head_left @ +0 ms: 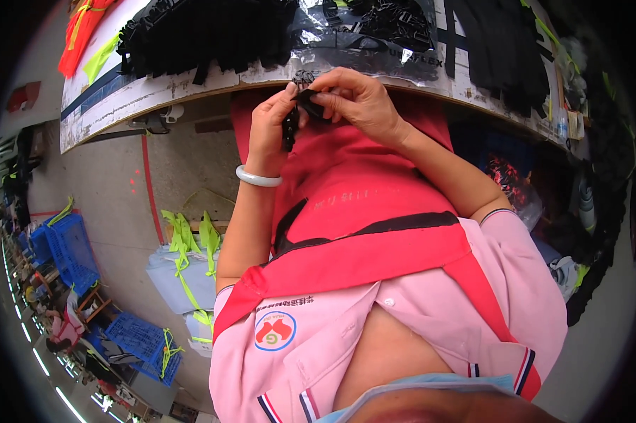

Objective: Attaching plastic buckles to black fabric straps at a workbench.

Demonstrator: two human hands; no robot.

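A small, dark black piece of flexible, strap-like material is pinched between the fingertips of the left hand and the right hand, just beside the front edge of the white-topped table. Its upper part looks flat and bent between the two grips, while a narrow, knobbly black length with small glossy spots hangs below along the left palm; whether the two are joined is hidden by the fingers.
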